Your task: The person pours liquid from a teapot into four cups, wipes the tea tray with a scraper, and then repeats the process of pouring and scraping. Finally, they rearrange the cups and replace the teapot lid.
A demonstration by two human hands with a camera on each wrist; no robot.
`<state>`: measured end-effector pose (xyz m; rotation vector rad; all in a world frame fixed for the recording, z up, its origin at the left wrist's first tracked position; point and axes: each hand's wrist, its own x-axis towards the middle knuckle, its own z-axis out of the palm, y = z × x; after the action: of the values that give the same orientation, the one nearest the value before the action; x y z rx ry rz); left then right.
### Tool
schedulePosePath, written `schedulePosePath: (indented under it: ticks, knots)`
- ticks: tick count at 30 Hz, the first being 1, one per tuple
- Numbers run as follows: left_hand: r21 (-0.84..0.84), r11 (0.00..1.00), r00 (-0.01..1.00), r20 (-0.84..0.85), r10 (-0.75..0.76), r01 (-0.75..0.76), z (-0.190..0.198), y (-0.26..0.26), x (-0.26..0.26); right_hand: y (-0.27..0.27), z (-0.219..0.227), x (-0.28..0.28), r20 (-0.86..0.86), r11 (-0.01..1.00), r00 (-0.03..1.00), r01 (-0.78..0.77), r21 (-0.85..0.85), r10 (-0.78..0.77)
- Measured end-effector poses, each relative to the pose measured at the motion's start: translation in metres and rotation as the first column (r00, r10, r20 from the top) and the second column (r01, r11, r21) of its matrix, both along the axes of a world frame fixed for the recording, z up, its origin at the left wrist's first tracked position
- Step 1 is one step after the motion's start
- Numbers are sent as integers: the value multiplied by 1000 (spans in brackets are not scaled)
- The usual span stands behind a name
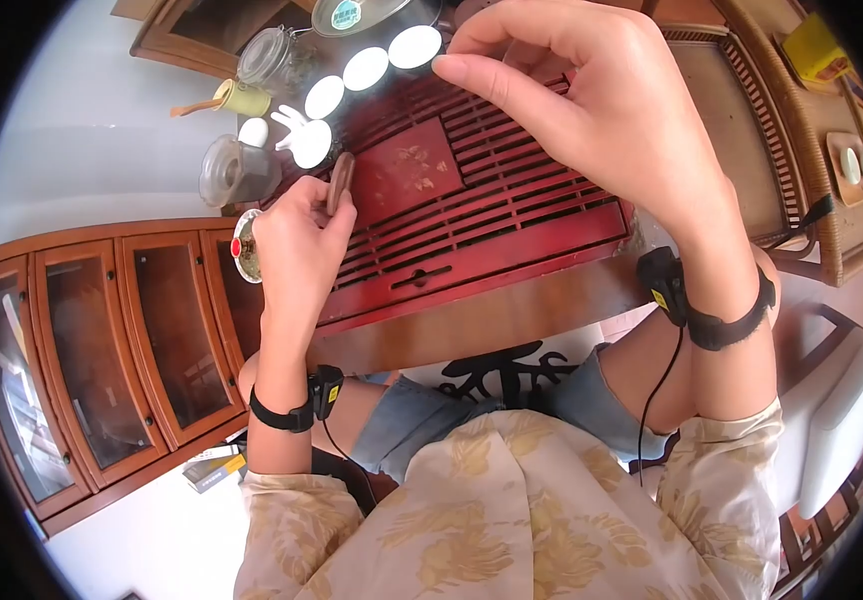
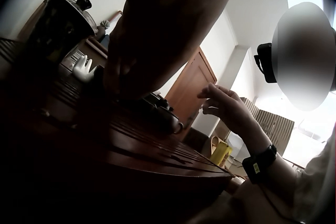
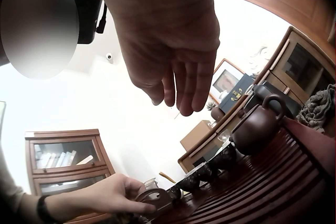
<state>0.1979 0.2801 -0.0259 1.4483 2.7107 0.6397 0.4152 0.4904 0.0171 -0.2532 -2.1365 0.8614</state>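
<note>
My left hand [image 1: 304, 235] grips a flat brown piece [image 1: 341, 183] at the left part of the red slatted tea tray [image 1: 512, 262]; the right wrist view shows the brown piece [image 3: 155, 199] upright between thumb and fingers. Raised over the tray's far right, my right hand [image 1: 592, 95] has bent, loose fingers and nothing visible between them. In the right wrist view this hand [image 3: 170, 50] hangs above a dark brown teapot [image 3: 257, 130]. Cups with bright white insides [image 1: 366, 69] stand in a row along the tray's far edge, beside a white figurine [image 1: 292, 125].
Glass jars [image 1: 227, 172] and a yellow-green cup [image 1: 244, 97] with a wooden tool stand past the tray's left end. A small bowl [image 1: 247, 247] sits beside my left hand. To the right is a wicker-edged tray [image 1: 737, 140]; a glass-doored cabinet [image 1: 167, 330] stands left.
</note>
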Motion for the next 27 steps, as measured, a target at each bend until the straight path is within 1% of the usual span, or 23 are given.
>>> schedulePosePath:
  ticks: [1, 2, 5, 7, 8, 10, 11, 13, 14, 16, 17, 19, 20, 22, 23, 24, 26, 27]
  knots:
    - [4, 1000, 1000, 29, 3, -3, 1, 0, 1, 8, -13, -5, -29, 999, 999, -35, -35, 34]
    - [14, 1000, 1000, -5, -2, 2, -1, 0, -1, 11, -17, -8, -58, 995, 996, -70, -69, 66]
    - [32, 999, 996, -87, -26, 29, -8, -1, -6, 7, -9, 1, -82, 993, 994, -83, -81, 76]
    - [26, 998, 992, -114, -58, 61, -12, 0, -5, -2, 4, 4, -9, 999, 1000, -19, -40, 18]
    - [25, 998, 996, -69, -50, 52, -11, 1, -1, -4, 7, 3, 27, 1000, 1000, 12, -18, -12]
    - [22, 999, 999, 19, -36, 35, -5, 3, 9, 7, -10, -3, -9, 994, 999, -45, -103, 44]
    - [22, 999, 999, -14, -39, 39, -6, 2, 6, 8, -10, -6, -29, 987, 997, -75, -145, 71]
    - [24, 999, 995, -83, -46, 48, -9, 2, -2, 0, 1, 3, 17, 999, 1000, -13, -38, 14]
    - [26, 998, 994, -93, -58, 60, -10, 2, -2, -3, 7, 5, 37, 1000, 999, 17, 18, -18]
    - [29, 996, 991, -107, -84, 88, -13, 1, 1, -3, 8, 4, 34, 999, 999, 14, 34, -15]
    - [32, 995, 994, -69, -88, 90, -12, 2, 4, -3, 7, 3, 34, 999, 999, 11, 40, -13]
    - [34, 995, 996, 7, -91, 91, -5, 2, 10, 9, -14, -4, -13, 999, 999, -41, -9, 41]
    - [37, 995, 996, -18, -88, 89, -8, 2, 8, 10, -13, -8, -38, 997, 997, -69, -32, 68]
    - [45, 995, 994, -69, -83, 87, -13, 2, 0, 0, 0, 2, 11, 1000, 1000, -20, -3, 20]
    - [37, 995, 993, -67, -93, 96, -12, 2, 2, -4, 7, 4, 36, 1000, 999, 6, 14, -6]
    - [29, 994, 993, -62, -105, 107, -11, 2, 8, -3, 7, 4, 22, 1000, 1000, -1, -6, 1]
    - [36, 989, 989, -26, -142, 143, -9, 3, 20, -1, 3, 4, -5, 999, 1000, -18, -51, 17]
    - [54, 985, 986, 4, -166, 165, -8, 3, 26, 3, -4, 1, -26, 998, 999, -39, -44, 38]
